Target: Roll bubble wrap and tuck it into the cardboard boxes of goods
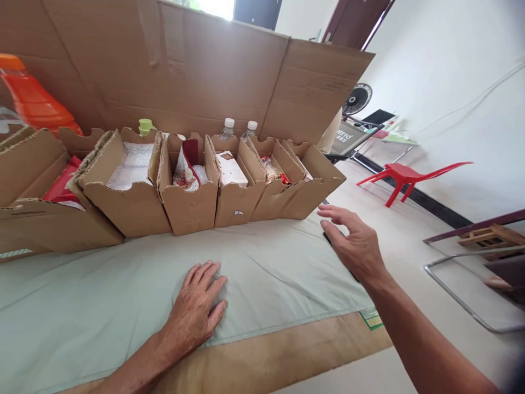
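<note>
My left hand [199,303] lies flat on the pale green cloth [262,284], fingers spread, holding nothing. Over the table's right edge hovers my right hand [356,241], its thumb and fingers apart with nothing between them. It is nearest to the rightmost cardboard bin [314,191]. Under it, a dark flat object [327,239] is mostly hidden. Several cardboard bins stand in a row across the cloth. They contain a red packet [63,183], bubble-wrapped material [131,164], a red and white packet [186,169], a white box [232,168] and small wrapped items [269,168].
Behind the bins rises a tall cardboard panel [205,71]. An orange bottle [36,98] and two clear bottles with white caps [228,128] stand before it. To the right are a red chair [404,175], a metal-tube frame [451,295] and a fan [357,99].
</note>
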A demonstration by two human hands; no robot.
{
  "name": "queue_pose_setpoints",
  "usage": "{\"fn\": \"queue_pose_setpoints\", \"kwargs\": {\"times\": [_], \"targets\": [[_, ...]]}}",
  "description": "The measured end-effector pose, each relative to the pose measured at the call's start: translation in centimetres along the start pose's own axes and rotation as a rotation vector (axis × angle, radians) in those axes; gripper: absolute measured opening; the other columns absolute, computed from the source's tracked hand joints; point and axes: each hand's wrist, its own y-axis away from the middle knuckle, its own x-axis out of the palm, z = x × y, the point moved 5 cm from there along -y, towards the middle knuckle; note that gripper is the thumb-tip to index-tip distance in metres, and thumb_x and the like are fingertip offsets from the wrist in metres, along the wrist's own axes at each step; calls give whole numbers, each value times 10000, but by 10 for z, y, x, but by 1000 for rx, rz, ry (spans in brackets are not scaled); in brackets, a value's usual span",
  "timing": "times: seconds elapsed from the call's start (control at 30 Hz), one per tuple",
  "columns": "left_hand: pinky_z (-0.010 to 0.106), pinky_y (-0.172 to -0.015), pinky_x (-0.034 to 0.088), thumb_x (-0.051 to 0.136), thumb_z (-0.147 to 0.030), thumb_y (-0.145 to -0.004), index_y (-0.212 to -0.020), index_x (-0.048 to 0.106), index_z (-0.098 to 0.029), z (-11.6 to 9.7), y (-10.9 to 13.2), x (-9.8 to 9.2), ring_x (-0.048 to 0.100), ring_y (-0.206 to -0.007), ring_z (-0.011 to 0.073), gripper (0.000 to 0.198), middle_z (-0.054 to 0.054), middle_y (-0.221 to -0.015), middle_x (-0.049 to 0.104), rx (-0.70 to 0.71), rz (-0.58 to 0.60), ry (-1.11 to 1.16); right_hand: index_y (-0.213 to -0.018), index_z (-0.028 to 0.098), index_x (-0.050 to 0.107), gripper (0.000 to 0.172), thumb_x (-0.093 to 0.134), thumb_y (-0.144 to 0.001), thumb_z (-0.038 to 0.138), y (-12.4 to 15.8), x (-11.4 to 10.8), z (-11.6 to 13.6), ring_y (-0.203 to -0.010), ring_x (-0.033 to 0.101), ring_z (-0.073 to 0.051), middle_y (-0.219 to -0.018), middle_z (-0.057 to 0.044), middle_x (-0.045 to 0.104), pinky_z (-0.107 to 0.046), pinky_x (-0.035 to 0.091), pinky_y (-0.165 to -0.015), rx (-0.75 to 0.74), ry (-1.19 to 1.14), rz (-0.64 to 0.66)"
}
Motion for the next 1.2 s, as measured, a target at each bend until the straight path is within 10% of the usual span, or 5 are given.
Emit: {"fn": "queue_pose_setpoints", "kwargs": {"times": [0.23, 0.4, 0.83, 1.2], "targets": [[595, -1137, 448, 552, -200, -916, -1266, 674, -185, -1, 2, 1, 553, -1367, 353, 371, 160, -1455, 637, 25, -10, -22, -1075, 205, 742, 317, 521, -882, 325, -84, -7, -13, -1192, 685, -312, -1256, -142, 761, -495, 510, -1049, -8, 216, 7], [590, -1132, 446, 558, -196, -906, -1261, 675, -185, -1, 2, 2, 556, -1360, 354, 374, 162, -1445, 642, 30, -26, -22, -1193, 226, 751, 441, 601, -806, 373, -121, 9, -18, -1182, 663, -360, -1279, -112, 753, -521, 483, -1002, -28, 427, 368], [597, -1132, 449, 560, -199, -905, -1243, 697, -183, 1, 2, 3, 562, -1357, 361, 364, 162, -1438, 649, 15, -21, 1, -1065, 218, 796, 385, 462, -875, 199, -118, 22, -24, -953, 708, -272, -984, -87, 806, -375, 403, -841, 53, 800, 598], [656, -1125, 466, 545, -224, -909, -1237, 704, -174, 7, 3, 6, 576, -1358, 391, 369, 181, -1426, 657, -20, 4, 90, -692, 216, 654, 184, 530, -826, 236, -68, -10, 44, -619, 552, -175, -637, -15, 634, -293, 287, -586, 16, 664, 784]]}}
